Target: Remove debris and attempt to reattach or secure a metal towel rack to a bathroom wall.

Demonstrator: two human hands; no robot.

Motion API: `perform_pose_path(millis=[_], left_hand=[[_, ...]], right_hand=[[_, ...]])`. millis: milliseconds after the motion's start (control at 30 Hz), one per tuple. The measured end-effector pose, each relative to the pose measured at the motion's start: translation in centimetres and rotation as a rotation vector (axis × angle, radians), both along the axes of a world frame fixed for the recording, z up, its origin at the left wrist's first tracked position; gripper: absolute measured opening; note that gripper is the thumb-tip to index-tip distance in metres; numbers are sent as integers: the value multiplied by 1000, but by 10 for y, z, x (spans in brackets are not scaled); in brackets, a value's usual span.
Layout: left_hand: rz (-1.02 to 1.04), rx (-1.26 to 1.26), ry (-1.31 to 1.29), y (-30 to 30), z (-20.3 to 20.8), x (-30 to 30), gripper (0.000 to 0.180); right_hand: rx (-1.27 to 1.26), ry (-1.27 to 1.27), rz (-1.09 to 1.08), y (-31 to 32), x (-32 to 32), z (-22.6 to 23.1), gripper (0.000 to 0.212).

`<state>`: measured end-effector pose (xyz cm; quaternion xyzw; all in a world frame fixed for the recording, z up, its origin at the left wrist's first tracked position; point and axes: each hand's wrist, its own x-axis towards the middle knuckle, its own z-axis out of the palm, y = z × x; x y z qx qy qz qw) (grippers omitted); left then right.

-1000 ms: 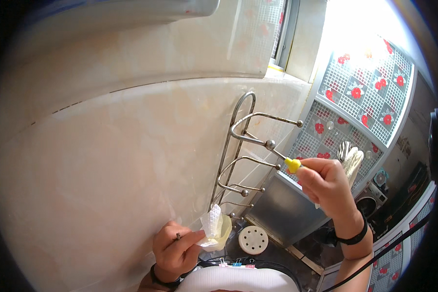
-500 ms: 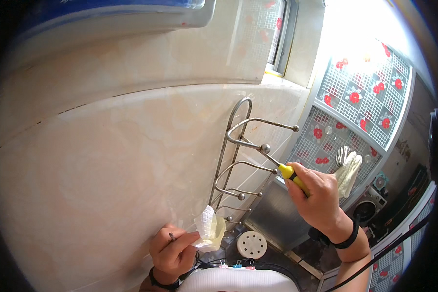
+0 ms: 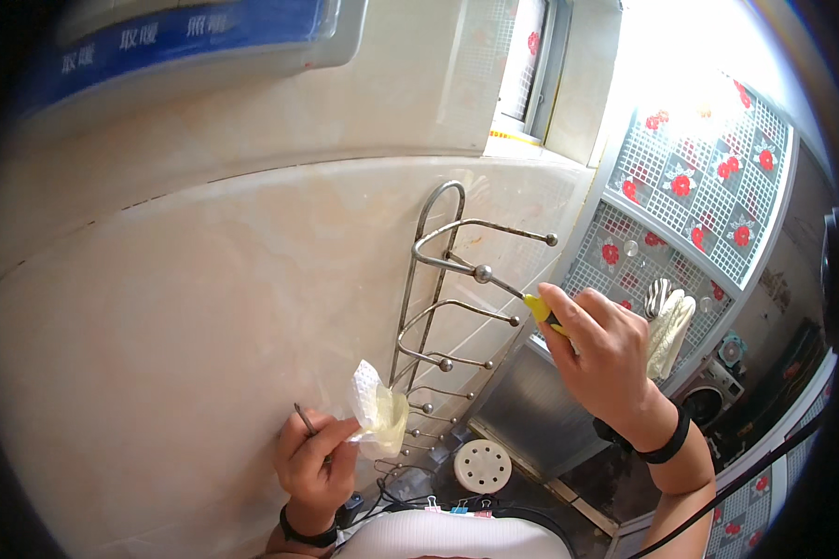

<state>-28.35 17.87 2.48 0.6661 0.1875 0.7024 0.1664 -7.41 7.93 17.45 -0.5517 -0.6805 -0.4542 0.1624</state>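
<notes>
1. Compared with half a second ago, more of the blue-and-white wall unit shows at upper left, and the thin dark metal rod sticks further up out of the left hand.
2. Right hand is curled around the yellow-and-dark handle of a slim-shafted screwdriver; the fingers are closed on it.
3. From this grip, the screwdriver's long axis goes up and to the left, toward the upper part of the metal rack with curved, ball-ended hooks. Its shaft passes just beside one ball; whether the tip touches the rack, I cannot tell. The right hand is the nearer one to this upper part.
4. Left hand, lower down, pinches the rod together with a crumpled packet of white dotted sheet and pale yellow translucent film, which overlaps the rack's lower part in the view.
5. Rack bars are round and bent, shiny with brown, rust-like spots, beside a glossy cream wall with faint marbling.
6. Farther out is a round white stool with holes.
</notes>
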Motion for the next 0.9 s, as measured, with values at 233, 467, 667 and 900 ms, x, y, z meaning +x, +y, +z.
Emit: perform_pose_path(millis=[233, 467, 667, 900], left_hand=[[44, 14, 27, 0, 3, -1, 16], [34, 19, -5, 2, 2, -2, 17], [15, 60, 13, 3, -3, -6, 20], [-59, 54, 38, 1, -5, -11, 15]], right_hand=[[-222, 491, 251, -5, 3, 7, 32], [-674, 1781, 322, 3, 20, 15, 26], [-702, 1624, 135, 3, 8, 27, 22], [-479, 1133, -39, -2, -16, 17, 23]])
